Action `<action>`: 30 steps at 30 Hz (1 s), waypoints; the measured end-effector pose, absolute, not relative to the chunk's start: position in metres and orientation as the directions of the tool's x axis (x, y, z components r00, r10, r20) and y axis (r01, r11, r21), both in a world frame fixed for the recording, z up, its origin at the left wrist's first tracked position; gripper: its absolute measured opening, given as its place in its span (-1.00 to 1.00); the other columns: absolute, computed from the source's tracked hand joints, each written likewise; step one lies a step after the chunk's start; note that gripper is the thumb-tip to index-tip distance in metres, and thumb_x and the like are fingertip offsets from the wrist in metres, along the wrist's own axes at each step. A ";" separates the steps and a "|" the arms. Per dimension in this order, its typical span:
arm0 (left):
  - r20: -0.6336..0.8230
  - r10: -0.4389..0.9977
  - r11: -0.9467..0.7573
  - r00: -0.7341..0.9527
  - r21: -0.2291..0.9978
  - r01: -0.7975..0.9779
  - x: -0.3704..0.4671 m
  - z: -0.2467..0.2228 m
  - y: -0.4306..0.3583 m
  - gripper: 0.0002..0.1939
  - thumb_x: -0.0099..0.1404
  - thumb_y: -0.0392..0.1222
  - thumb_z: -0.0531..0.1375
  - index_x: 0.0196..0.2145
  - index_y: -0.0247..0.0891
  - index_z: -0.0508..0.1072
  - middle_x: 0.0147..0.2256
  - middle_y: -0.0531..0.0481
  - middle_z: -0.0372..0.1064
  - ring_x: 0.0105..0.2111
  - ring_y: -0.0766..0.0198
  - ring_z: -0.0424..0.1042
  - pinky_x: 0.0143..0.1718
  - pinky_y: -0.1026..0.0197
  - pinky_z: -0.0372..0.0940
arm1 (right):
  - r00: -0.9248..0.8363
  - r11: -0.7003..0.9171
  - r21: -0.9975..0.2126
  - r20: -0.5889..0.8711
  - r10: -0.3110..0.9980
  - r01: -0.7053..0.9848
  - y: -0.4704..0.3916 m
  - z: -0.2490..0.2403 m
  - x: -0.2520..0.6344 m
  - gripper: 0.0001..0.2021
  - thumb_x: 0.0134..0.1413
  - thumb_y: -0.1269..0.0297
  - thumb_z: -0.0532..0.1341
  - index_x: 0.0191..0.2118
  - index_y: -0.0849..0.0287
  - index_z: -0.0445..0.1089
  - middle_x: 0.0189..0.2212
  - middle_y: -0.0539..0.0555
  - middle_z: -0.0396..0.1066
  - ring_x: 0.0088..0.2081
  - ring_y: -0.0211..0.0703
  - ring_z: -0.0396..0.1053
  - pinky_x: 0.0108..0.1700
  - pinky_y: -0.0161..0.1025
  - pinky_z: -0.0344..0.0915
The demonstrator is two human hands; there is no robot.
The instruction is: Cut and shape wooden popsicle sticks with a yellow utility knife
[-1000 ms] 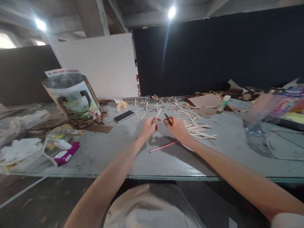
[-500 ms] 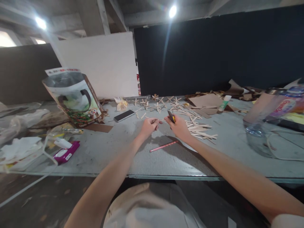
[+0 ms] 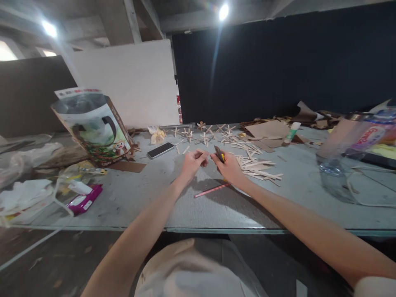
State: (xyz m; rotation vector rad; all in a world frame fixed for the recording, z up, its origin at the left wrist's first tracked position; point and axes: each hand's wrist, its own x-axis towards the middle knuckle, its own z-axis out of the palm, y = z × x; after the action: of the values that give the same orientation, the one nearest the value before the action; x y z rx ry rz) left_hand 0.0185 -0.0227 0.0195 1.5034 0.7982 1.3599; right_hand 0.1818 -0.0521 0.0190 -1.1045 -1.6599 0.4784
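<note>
My right hand (image 3: 229,166) is wrapped round a dark utility knife (image 3: 220,154) with a yellow part, its tip pointing up and left. Just left of it, my left hand (image 3: 194,164) is closed in a pinch; what lies between its fingertips is too small to make out. The fingertips of both hands nearly meet above the grey table (image 3: 204,214). Below them lies a red patterned pencil (image 3: 212,190). Pale thin sticks (image 3: 258,169) are heaped to the right of my right hand, and several star-shaped stick pieces (image 3: 206,138) stand behind both hands.
A phone (image 3: 161,150) lies left of my left hand. Farther left are a large printed box (image 3: 99,132), a purple packet (image 3: 85,200) and plastic bags. At the right are cardboard pieces (image 3: 267,131), a glue stick (image 3: 291,133), a clear bottle (image 3: 335,165) and a white cable.
My two hands have come slightly closer together, and the knife has shifted a little left with my right hand. The view has shifted slightly.
</note>
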 end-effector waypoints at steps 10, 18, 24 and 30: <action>0.361 0.907 -0.351 0.216 0.933 -0.083 0.021 0.023 -0.028 -0.61 0.27 0.14 0.40 -0.44 -0.23 0.48 -0.58 0.06 0.43 -0.60 0.34 0.36 -0.48 0.24 0.22 | -0.001 0.487 -0.756 0.541 0.841 0.437 -0.050 0.017 0.182 -0.68 0.23 -0.08 0.13 -0.38 0.05 0.27 -0.62 -0.04 0.30 -0.53 -0.13 0.26 -0.42 -0.21 0.13; 0.328 0.936 -0.320 0.125 0.944 -0.080 0.020 0.027 -0.026 -0.66 0.37 0.02 0.34 -0.48 -0.22 0.48 -0.57 0.06 0.42 -0.59 0.34 0.34 -0.45 0.24 0.23 | -0.009 0.489 -0.749 0.543 0.839 0.447 -0.050 0.018 0.182 -0.64 0.23 -0.13 0.13 -0.43 0.03 0.22 -0.65 -0.06 0.25 -0.57 -0.16 0.22 -0.45 -0.23 0.08; 0.325 0.944 -0.316 0.062 0.941 -0.117 0.020 0.025 -0.021 -0.69 0.33 -0.05 0.36 -0.50 -0.22 0.48 -0.58 0.07 0.41 -0.60 0.35 0.33 -0.45 0.25 0.22 | -0.020 0.486 -0.762 0.529 0.848 0.427 -0.052 0.017 0.182 -0.66 0.24 -0.10 0.13 -0.41 0.02 0.22 -0.65 -0.08 0.23 -0.57 -0.16 0.22 -0.45 -0.23 0.09; 0.297 0.943 -0.282 0.148 0.953 -0.112 0.020 0.027 -0.024 -0.70 0.31 -0.03 0.37 -0.49 -0.22 0.48 -0.59 0.07 0.42 -0.61 0.36 0.32 -0.46 0.26 0.22 | -0.008 0.500 -0.744 0.555 0.832 0.444 -0.050 0.016 0.182 -0.67 0.24 -0.08 0.12 -0.42 0.03 0.22 -0.64 -0.07 0.22 -0.55 -0.15 0.21 -0.43 -0.22 0.09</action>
State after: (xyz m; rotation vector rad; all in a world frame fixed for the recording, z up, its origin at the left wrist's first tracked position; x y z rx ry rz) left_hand 0.0202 -0.0243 0.0267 1.4246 0.8671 1.3343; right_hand 0.1821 -0.0496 0.0156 -1.1104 -1.6384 0.4386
